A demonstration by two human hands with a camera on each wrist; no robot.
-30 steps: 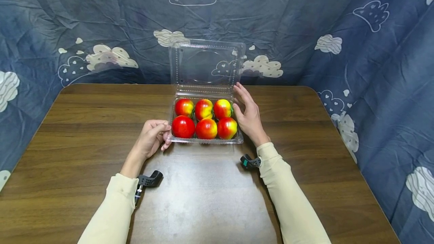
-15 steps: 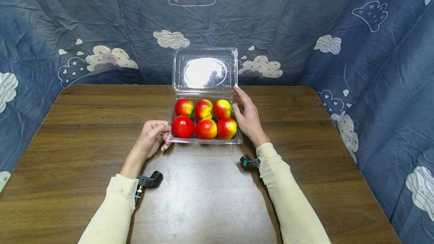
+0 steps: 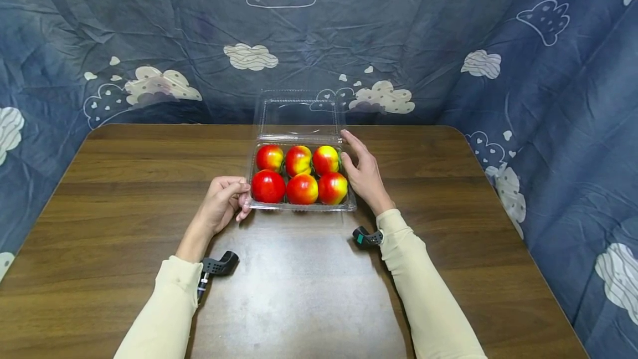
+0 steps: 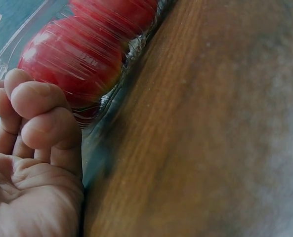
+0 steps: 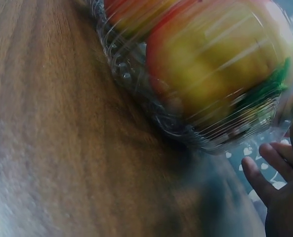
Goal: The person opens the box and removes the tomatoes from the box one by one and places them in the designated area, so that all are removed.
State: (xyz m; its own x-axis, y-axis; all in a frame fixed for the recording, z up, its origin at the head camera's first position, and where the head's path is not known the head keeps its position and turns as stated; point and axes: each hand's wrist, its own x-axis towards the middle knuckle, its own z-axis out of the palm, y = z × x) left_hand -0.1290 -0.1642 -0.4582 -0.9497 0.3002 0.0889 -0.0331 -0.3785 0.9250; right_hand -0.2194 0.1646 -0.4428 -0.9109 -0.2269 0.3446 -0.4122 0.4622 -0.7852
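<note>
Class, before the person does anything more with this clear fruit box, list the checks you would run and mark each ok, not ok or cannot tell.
1. Six apples seated inside the clear box: ok.
2. Lid open, leaning back behind the fruit: ok.
3. Left hand steadies the box's near left corner: ok.
4. Right hand rests along the box's right side, fingers fairly straight: ok.
5. Box flat on the table: ok.
6. Lid latch undamaged: cannot tell.
</note>
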